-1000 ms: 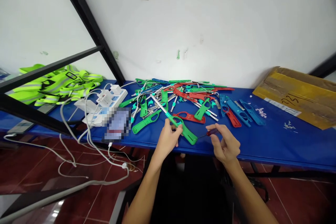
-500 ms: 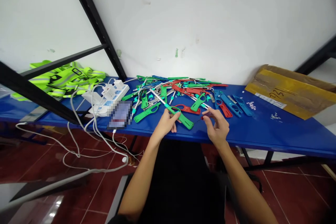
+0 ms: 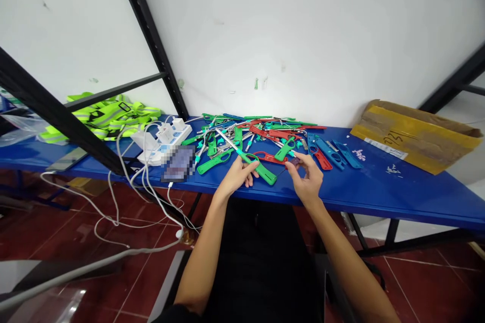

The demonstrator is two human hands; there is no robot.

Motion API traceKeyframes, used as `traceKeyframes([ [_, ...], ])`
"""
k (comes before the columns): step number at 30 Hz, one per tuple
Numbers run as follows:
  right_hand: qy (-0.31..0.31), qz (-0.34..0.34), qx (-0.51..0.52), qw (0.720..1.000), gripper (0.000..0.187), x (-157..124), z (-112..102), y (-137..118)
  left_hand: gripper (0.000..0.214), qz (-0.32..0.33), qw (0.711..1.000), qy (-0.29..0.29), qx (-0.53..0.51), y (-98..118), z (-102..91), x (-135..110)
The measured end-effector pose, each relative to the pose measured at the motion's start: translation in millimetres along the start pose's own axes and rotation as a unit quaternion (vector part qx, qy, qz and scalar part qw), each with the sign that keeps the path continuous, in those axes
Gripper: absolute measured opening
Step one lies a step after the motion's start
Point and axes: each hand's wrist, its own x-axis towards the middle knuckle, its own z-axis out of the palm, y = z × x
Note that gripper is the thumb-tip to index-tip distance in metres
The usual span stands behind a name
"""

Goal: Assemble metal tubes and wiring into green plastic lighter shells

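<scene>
My left hand [image 3: 238, 177] is closed around the green utility lighter [image 3: 267, 173], whose metal tube points up and left. Its handle end extends past my fingers toward the right. Between thumb and fingertips, my right hand [image 3: 308, 180] pinches a small screwdriver [image 3: 294, 161] with a dark reddish handle. The thin shaft reaches toward the end of the lighter's handle; whether its tip touches is too small to tell. Behind both hands lie a loose green handle [image 3: 285, 149], a red handle [image 3: 270, 158] and a heap of lighter parts with metal tubes.
Blue handle shells [image 3: 330, 152] lie right of the heap, near small pale pieces [image 3: 358, 154]. A taped cardboard box [image 3: 413, 133] stands farther right. Leftward are a white power strip [image 3: 168, 145] with cables, a blurred-out phone [image 3: 179, 163], neon straps [image 3: 121, 116] and a black frame post [image 3: 151, 35].
The camera view has shifted slightly, moving the bench's left side rightward in the picture. My right hand has turned a little around the screwdriver. My left hand keeps its hold on the lighter.
</scene>
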Motion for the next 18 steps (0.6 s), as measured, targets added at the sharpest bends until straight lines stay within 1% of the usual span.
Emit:
traceKeyframes([
  [3,-0.009,-0.004,0.010,1.000,0.028,3,-1,-4,0.061,0.002,1.000,-0.003,0.003,1,-0.4,-1],
  [6,-0.006,0.010,0.026,1.000,0.029,1,-1,-8,0.061,0.006,1.000,0.000,0.005,1,-1.1,-1],
  [9,0.007,0.025,0.046,0.999,0.034,-4,0,-8,0.061,0.009,1.000,0.011,0.004,-1,-1.6,-1],
  [12,0.016,0.022,0.058,0.998,0.039,-9,1,-5,0.063,0.012,1.000,0.019,0.005,-2,-1.7,-1],
  [16,-0.014,0.029,0.055,0.998,0.031,-11,-2,-4,0.064,0.016,1.000,0.016,0.007,-1,-1.0,-2],
  [18,-0.026,0.032,0.048,0.998,0.033,-12,-4,-3,0.065,0.017,1.000,0.015,0.007,-1,-0.5,-2],
])
